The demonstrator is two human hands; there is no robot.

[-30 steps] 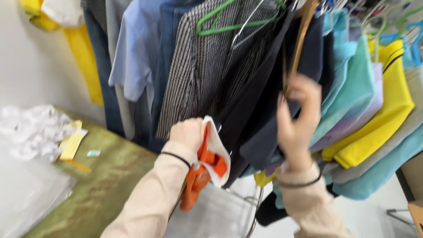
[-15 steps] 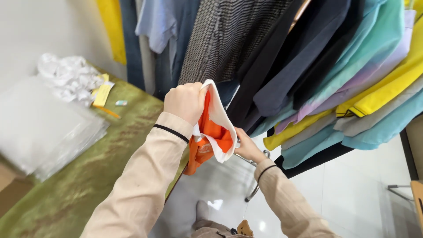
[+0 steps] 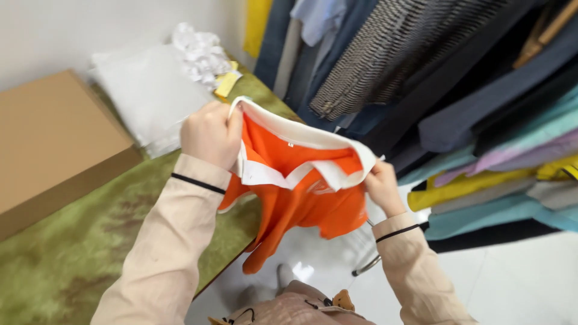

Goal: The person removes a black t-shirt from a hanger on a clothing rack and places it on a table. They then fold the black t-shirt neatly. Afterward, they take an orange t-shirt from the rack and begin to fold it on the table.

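Right now, from the head camera, you are holding an orange shirt [image 3: 295, 192] with a white collar [image 3: 301, 135] up in front of you, stretched between both hands. Your left hand [image 3: 211, 133] is closed tight on the collar edge at the upper left, fingers curled over the white band. Your right hand [image 3: 379, 185] pinches the other end of the collar at the right, thumb side tucked under the cloth, so the neck opening gapes between the two grips. The orange body of the shirt hangs down below your hands, in the air over the pale floor [image 3: 518, 277], its lower left part drooping past the edge of the green table cover [image 3: 90, 253]. Each wrist carries a thin black band over a beige sleeve. On the table to your left lies a flat brown cardboard box [image 3: 54, 138], with clear plastic bags [image 3: 144, 90] just beyond it and a crumpled pile of plastic [image 3: 201, 51] near a small yellow piece [image 3: 227, 85]. To your right, a row of hanging clothes [image 3: 457, 90] fills the upper frame: dark blue, striped grey, teal, and yellow pieces crowded together.
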